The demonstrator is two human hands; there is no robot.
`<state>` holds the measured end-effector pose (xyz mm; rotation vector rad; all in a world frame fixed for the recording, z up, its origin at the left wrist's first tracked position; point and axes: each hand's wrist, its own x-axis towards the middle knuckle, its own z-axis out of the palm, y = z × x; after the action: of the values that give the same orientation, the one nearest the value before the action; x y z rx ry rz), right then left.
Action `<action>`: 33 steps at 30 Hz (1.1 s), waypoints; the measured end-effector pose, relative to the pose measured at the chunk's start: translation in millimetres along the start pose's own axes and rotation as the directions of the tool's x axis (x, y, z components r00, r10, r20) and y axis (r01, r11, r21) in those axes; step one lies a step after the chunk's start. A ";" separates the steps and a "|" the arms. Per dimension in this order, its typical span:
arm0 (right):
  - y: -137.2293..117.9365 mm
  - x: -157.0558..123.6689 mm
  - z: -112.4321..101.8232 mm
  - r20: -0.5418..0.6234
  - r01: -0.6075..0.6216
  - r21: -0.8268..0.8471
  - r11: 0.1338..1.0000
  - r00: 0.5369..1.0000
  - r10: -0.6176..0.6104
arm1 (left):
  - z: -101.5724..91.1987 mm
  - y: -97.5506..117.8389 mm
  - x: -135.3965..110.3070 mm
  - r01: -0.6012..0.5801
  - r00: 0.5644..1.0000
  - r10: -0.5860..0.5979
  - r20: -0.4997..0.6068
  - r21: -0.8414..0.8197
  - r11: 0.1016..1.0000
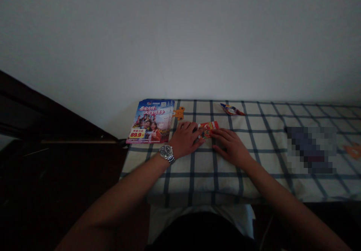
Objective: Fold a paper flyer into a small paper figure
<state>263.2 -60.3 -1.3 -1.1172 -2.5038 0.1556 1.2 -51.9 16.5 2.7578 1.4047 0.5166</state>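
Note:
A small red folded paper (209, 127) lies on the checked cloth (254, 138) between my two hands. My left hand (186, 138), with a metal watch (167, 153) on its wrist, rests palm down with its fingers pressed on the paper's left end. The fingertips of my right hand (229, 144) press on the paper's right lower edge. Both hands lie flat, fingers stretched out. Part of the paper is hidden under the fingers.
A stack of colourful flyers (152, 120) lies at the cloth's left end. A small orange shape (178, 112) sits beside it. A folded multicoloured paper piece (231, 110) lies near the wall. A blurred patch (311, 149) is on the right. Dark furniture (42, 130) stands at left.

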 end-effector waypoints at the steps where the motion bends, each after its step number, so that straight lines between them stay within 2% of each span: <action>1: 0.5 0.0 0.6 0.001 -0.001 -0.002 1.000 1.000 0.001 | -0.2 -0.7 0.3 -0.011 1.000 0.011 -0.008 -0.005 1.000; 8: 2.2 0.2 1.5 -0.008 0.018 0.012 1.000 1.000 -0.018 | -3.5 -7.5 1.8 -0.147 0.989 0.148 -0.006 -0.115 0.982; 20: 1.7 -0.8 2.7 -0.045 -0.021 0.028 0.999 0.999 0.023 | -4.5 -0.9 -1.0 -0.072 0.996 0.072 0.042 -0.012 0.997; 28: 1.6 -0.3 1.8 -0.025 0.008 0.026 1.000 1.000 -0.007 | 3.9 0.5 -0.6 -0.070 0.997 0.073 0.039 -0.091 0.993; 33: 0.8 0.4 1.8 0.013 0.052 -0.008 0.999 0.999 -0.052 | 9.7 -2.2 -0.8 -0.091 0.996 0.091 -0.007 -0.111 0.990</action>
<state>262.9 -59.3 -3.0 -1.0569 -2.5440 0.1383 1.9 -49.9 6.7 2.7427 1.2144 0.5816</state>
